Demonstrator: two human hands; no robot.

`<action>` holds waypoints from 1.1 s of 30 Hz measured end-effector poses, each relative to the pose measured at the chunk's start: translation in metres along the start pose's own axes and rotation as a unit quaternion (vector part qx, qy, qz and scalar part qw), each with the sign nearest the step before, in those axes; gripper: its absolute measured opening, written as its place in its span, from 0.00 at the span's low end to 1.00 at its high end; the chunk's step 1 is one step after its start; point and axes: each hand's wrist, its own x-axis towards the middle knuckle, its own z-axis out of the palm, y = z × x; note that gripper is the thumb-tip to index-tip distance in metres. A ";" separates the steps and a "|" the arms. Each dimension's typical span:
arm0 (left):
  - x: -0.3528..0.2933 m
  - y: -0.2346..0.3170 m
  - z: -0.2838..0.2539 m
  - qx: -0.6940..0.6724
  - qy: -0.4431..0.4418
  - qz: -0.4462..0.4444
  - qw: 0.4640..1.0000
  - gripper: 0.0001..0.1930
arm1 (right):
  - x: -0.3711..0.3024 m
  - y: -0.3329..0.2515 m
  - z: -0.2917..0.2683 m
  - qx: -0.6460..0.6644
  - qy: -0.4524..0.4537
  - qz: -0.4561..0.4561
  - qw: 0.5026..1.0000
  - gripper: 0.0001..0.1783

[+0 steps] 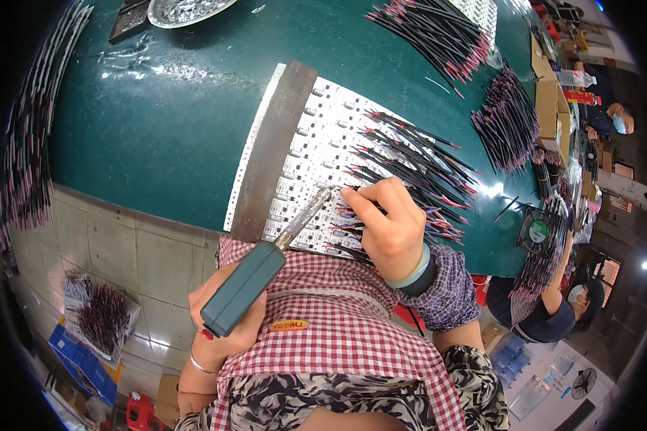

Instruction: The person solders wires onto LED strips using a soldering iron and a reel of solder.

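My left hand (231,343) is wrapped round the dark green body of a soldering gun (243,289). The gun's metal tip meets a white circuit board panel (310,147) near its middle, close to my right fingertips. With thumb and forefinger together, my right hand (394,231) pinches a thin black wire at the panel, mostly hidden by the fingers. Short black wires with red ends (417,161) stretch rightward from the panel in rows. A flat dark metal bar (272,161) lies across the panel's left part.
The green table (158,136) carries bundles of wires (446,36) at the far right, more wires (39,122) along the left edge, and a metal dish (190,14) of solder scraps at the back. A small black fan (538,230) stands right. Two masked people are beyond.
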 end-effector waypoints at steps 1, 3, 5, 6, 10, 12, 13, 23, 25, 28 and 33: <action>0.002 0.002 0.000 0.000 0.000 0.000 1.000 0.10 | 0.000 0.001 0.000 0.008 0.000 -0.004 1.000 0.26; 0.005 0.004 0.002 0.008 0.014 0.008 1.000 0.10 | 0.001 0.000 -0.001 0.005 0.000 -0.007 1.000 0.25; 0.006 0.007 0.002 -0.007 0.014 -0.009 1.000 0.10 | 0.001 0.000 -0.001 0.002 0.000 -0.010 1.000 0.25; 0.007 0.008 0.002 -0.023 0.014 -0.025 0.999 0.10 | 0.000 0.000 0.000 -0.004 0.000 -0.018 1.000 0.25; 0.007 0.007 0.002 -0.026 0.015 -0.017 0.999 0.10 | -0.001 -0.003 0.001 -0.029 0.001 -0.033 0.999 0.23; 0.008 0.007 0.003 0.019 0.039 0.045 0.998 0.10 | -0.002 -0.001 0.001 -0.039 -0.006 -0.042 0.998 0.20; 0.006 0.005 0.002 0.019 0.039 0.045 0.998 0.10 | -0.003 0.000 0.001 -0.049 -0.013 -0.050 0.997 0.18; -0.029 -0.016 0.005 -0.072 0.056 -0.073 0.993 0.13 | -0.001 -0.004 -0.004 -0.003 0.017 -0.025 1.000 0.26; -0.032 -0.017 0.007 -0.073 0.068 -0.063 0.993 0.13 | -0.008 -0.006 -0.011 -0.001 0.038 -0.028 0.999 0.26; -0.030 -0.019 0.008 -0.089 0.074 -0.088 0.989 0.14 | -0.010 -0.012 -0.006 -0.019 0.001 0.028 0.999 0.30; -0.030 -0.017 0.005 -0.054 0.052 -0.066 0.995 0.12 | -0.016 -0.012 0.002 -0.031 -0.015 -0.002 0.999 0.28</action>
